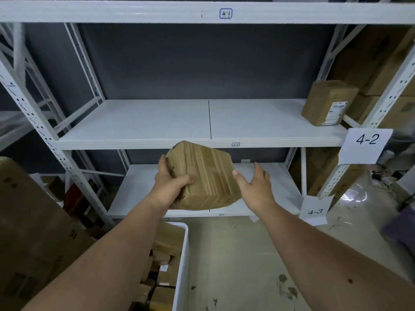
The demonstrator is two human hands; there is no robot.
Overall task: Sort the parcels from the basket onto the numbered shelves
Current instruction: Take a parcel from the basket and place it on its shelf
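Cardboard parcel (202,176), tape-ribbed, gripped by left hand (171,182).

Taped brown cardboard parcel (203,176), tilted, gripped at its left end by left hand (170,182); right hand (256,182) open just right of it. White basket (183,265) below, holding more parcels.

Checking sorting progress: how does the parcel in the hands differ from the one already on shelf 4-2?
The held parcel is in the air, gripped by the left hand; the shelved parcel rests at the right end of shelf 4-2. The shelved parcel shows a white label; the held parcel shows none. Both are brown, tape-wrapped boxes.
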